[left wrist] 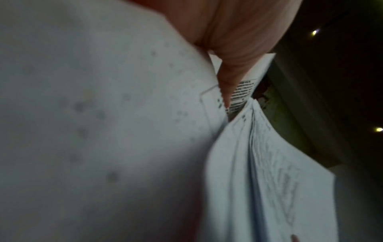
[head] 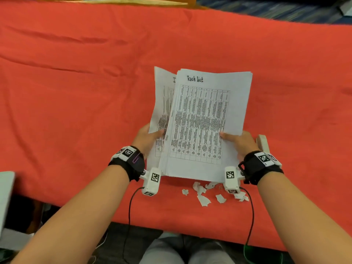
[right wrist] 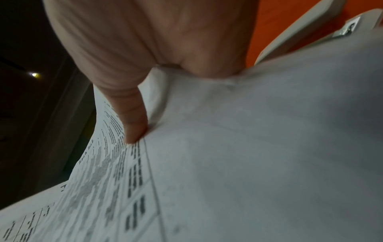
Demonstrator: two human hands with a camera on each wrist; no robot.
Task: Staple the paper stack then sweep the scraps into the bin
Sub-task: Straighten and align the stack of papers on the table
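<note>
A stack of printed sheets (head: 202, 119) headed "Task list" is held up above the red tablecloth (head: 76, 92). My left hand (head: 150, 139) grips a separate sheet or two (head: 162, 103) splayed out at the stack's left side, thumb on top. My right hand (head: 238, 141) pinches the main stack's right edge, its thumb (right wrist: 132, 117) pressed on the printed page (right wrist: 228, 163). Torn white paper scraps (head: 204, 194) lie on the cloth under the stack's near edge. A beige stapler (head: 262, 142) lies just right of my right hand, also at the top right in the right wrist view (right wrist: 300, 29).
The table's near edge runs below the scraps, with my lap beyond it. A white object (head: 5, 197) sticks in at the left edge. The cloth is rumpled toward the far left. The left wrist view shows mostly blurred paper (left wrist: 93, 122) and my thumb (left wrist: 234, 68).
</note>
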